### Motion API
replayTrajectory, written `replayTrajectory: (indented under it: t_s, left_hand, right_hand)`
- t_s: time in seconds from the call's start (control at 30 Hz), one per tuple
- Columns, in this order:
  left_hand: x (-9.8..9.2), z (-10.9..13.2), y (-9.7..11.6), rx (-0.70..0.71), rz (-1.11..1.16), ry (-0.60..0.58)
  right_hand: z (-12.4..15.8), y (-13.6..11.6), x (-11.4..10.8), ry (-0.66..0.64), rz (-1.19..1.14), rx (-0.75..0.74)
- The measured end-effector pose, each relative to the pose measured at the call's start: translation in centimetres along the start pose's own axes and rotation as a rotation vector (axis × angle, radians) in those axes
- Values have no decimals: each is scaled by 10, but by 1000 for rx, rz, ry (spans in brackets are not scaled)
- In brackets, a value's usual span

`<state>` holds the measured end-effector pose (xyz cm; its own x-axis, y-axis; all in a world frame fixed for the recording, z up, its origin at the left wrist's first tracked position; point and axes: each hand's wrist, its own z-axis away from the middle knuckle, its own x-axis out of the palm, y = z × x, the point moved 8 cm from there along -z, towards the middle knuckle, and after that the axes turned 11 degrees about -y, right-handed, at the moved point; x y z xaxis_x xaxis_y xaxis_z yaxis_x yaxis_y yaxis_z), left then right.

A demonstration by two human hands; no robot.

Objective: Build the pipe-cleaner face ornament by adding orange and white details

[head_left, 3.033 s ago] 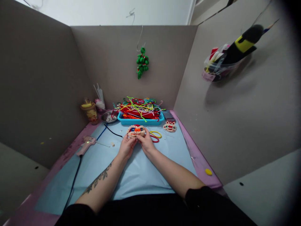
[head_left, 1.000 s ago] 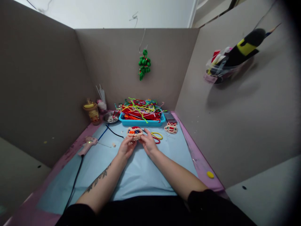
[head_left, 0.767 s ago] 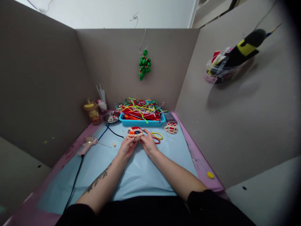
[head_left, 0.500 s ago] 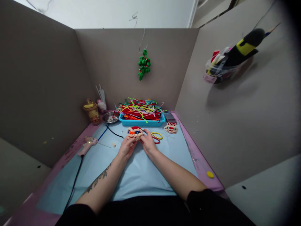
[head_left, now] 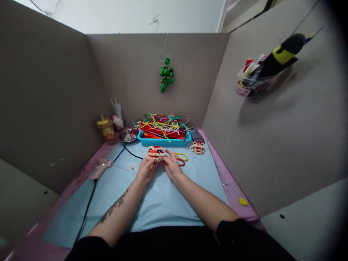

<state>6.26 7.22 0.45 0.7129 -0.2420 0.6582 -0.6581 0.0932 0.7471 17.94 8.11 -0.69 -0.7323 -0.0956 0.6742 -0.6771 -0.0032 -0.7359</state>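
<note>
A small cream pipe-cleaner figure (head_left: 156, 152) with red, orange and blue parts is held over the light blue mat (head_left: 152, 203). My left hand (head_left: 146, 170) pinches its lower left edge. My right hand (head_left: 170, 165) grips its right side with closed fingers. Yellow and red pipe-cleaner loops (head_left: 181, 158) lie on the mat just right of my right hand. A second, similar finished figure (head_left: 197, 147) rests further right.
A blue tray (head_left: 163, 139) heaped with coloured pipe cleaners stands at the back. Left of it are a metal dish (head_left: 127, 135), a jar (head_left: 106, 131) and a pink glue gun (head_left: 100, 167) with its cord. Cardboard walls enclose three sides; a green ornament (head_left: 166, 75) hangs on the back one.
Both hands have kept hold of the figure in the same place; it has turned slightly in my fingers. The view shifted a little since three seconds ago.
</note>
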Motion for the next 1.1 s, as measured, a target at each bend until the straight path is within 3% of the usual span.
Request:
replayTrajectory:
  t_s: [0.2, 0.6, 0.93, 1.1]
  left_hand:
    - [-6, 0, 0, 12, 42, 59]
    - [1, 1, -1, 12, 23, 13]
    - [-11, -2, -4, 28, 97, 79]
    - [-8, -2, -5, 23, 107, 65]
  right_hand:
    - [5, 0, 6, -67, -58, 43]
    - [3, -4, 9, -18, 62, -13]
    - [5, 1, 11, -85, -21, 43]
    - [3, 2, 12, -69, 16, 6]
